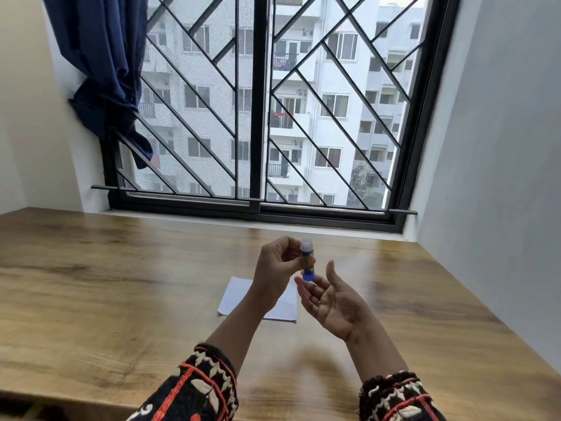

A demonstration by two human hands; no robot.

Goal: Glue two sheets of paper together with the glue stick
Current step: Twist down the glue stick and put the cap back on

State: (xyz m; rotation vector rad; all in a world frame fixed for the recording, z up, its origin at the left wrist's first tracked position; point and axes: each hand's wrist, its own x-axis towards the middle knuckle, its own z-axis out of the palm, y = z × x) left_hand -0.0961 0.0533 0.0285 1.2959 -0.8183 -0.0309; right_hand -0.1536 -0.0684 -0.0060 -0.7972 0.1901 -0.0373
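My left hand [277, 265] holds a blue glue stick [307, 259] upright above the table, fingers curled round its middle, its pale cap on top. My right hand [331, 296] is just right of and below it, palm up, fingers straight and relaxed, fingertips close under the stick's blue base. White paper [233, 296] lies flat on the wooden table [106, 284] below both hands, partly hidden by my left forearm. I cannot tell whether it is one sheet or two.
The table runs up to a window sill with a black barred window [258, 117]. A dark blue curtain [103, 71] hangs at the left. White walls close in on the left and right. The table's near edge is at the bottom left.
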